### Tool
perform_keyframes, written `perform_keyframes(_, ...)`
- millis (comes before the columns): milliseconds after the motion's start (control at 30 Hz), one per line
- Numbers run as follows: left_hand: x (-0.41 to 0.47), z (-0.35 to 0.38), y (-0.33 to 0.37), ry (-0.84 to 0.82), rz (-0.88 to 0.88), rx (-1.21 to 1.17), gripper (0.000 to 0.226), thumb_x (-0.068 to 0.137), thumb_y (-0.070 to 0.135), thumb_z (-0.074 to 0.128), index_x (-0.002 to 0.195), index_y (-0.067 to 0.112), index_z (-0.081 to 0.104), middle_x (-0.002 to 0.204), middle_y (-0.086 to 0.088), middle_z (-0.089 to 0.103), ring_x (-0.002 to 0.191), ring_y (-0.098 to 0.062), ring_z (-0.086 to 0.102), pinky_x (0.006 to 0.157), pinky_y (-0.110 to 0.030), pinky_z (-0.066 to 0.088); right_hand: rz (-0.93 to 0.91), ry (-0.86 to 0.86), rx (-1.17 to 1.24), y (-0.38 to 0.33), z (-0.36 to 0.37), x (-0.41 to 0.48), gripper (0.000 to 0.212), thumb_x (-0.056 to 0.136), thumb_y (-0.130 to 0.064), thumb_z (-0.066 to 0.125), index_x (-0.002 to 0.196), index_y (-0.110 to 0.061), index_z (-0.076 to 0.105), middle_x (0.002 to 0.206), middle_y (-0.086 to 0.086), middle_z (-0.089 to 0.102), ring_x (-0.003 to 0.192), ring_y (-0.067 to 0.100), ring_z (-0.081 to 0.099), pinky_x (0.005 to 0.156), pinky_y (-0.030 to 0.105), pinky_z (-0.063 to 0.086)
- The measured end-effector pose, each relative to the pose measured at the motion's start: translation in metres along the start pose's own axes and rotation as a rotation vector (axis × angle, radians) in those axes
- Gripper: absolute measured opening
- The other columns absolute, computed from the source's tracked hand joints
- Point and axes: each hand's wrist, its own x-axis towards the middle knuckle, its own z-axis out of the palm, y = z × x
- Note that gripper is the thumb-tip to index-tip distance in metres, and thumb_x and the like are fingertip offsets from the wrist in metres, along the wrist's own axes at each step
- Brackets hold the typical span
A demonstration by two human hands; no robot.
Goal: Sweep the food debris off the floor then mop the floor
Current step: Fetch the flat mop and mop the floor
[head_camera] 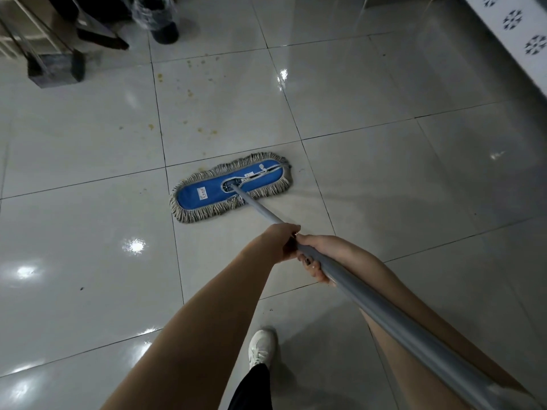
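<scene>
A flat mop head (207, 194), blue on top with a grey-white fringe, lies on the glossy tiled floor (384, 179). Its long grey handle (384, 312) runs from the head down to the lower right. My left hand (284, 241) grips the handle from the left. Just behind it, my right hand (318, 255) is wrapped around the same handle. Yellowish food stains (189, 93) dot the tiles beyond the mop head, some right at its far edge.
A dustpan (56, 69) and a dark broom (103, 37) stand at the top left. A bin with a plastic liner (157, 16) is next to them. White patterned furniture (515, 34) fills the top right. My white shoe (262, 347) is below.
</scene>
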Motion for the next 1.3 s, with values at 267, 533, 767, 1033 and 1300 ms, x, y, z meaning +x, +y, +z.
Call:
perform_keyframes(267, -0.006, 0.027, -0.013, -0.045, -0.01, -0.028, 0.019, 0.095, 0.016, 0.052, 0.082, 0.003, 0.047, 0.073, -0.01, 0.054, 0.064, -0.018, 0.056, 0.042, -0.021, 0.052, 0.022, -0.022, -0.056, 0.011, -0.028, -0.021, 0.054, 0.095, -0.054, 0.036, 0.063, -0.01, 0.039, 0.035, -0.003, 0.044, 0.022, 0.006, 0.041, 0.028, 0.009, 0.034)
perform_keyframes(533, -0.015, 0.088, -0.062, -0.067, -0.009, -0.014, 0.02, 0.095, 0.015, 0.051, 0.079, 0.004, 0.047, 0.071, -0.009, 0.053, 0.062, -0.017, 0.055, 0.041, -0.02, 0.052, 0.024, 0.034, -0.066, 0.063, -0.08, -0.045, 0.052, 0.093, -0.052, 0.043, 0.065, -0.008, 0.043, 0.035, -0.001, 0.046, 0.021, 0.007, 0.041, 0.026, 0.011, 0.035)
perform_keyframes(767, -0.015, 0.162, -0.128, -0.082, -0.017, 0.033, 0.022, 0.096, 0.018, 0.05, 0.079, 0.005, 0.047, 0.072, -0.009, 0.054, 0.063, -0.017, 0.056, 0.048, -0.022, 0.053, 0.018, 0.045, -0.035, 0.133, -0.151, -0.065, 0.048, 0.093, -0.049, 0.048, 0.068, -0.008, 0.044, 0.035, 0.0, 0.045, 0.02, 0.007, 0.038, 0.024, 0.01, 0.032)
perform_keyframes(1033, -0.026, 0.257, -0.2, -0.089, -0.065, 0.044, 0.021, 0.096, 0.015, 0.05, 0.079, 0.003, 0.047, 0.071, -0.01, 0.053, 0.062, -0.019, 0.056, 0.041, -0.021, 0.052, 0.019, 0.096, 0.023, 0.21, -0.239, -0.09, 0.045, 0.091, -0.046, 0.053, 0.072, -0.006, 0.045, 0.034, 0.002, 0.045, 0.02, 0.009, 0.039, 0.028, 0.009, 0.033)
perform_keyframes(1300, -0.026, 0.267, -0.195, 0.017, -0.011, 0.033, 0.022, 0.096, 0.013, 0.051, 0.075, 0.005, 0.045, 0.069, -0.009, 0.05, 0.058, -0.018, 0.052, 0.035, -0.018, 0.047, -0.013, 0.07, -0.038, 0.202, -0.243, -0.08, 0.044, 0.092, -0.049, 0.049, 0.075, -0.009, 0.044, 0.032, 0.001, 0.042, 0.019, 0.008, 0.037, 0.029, 0.008, 0.033)
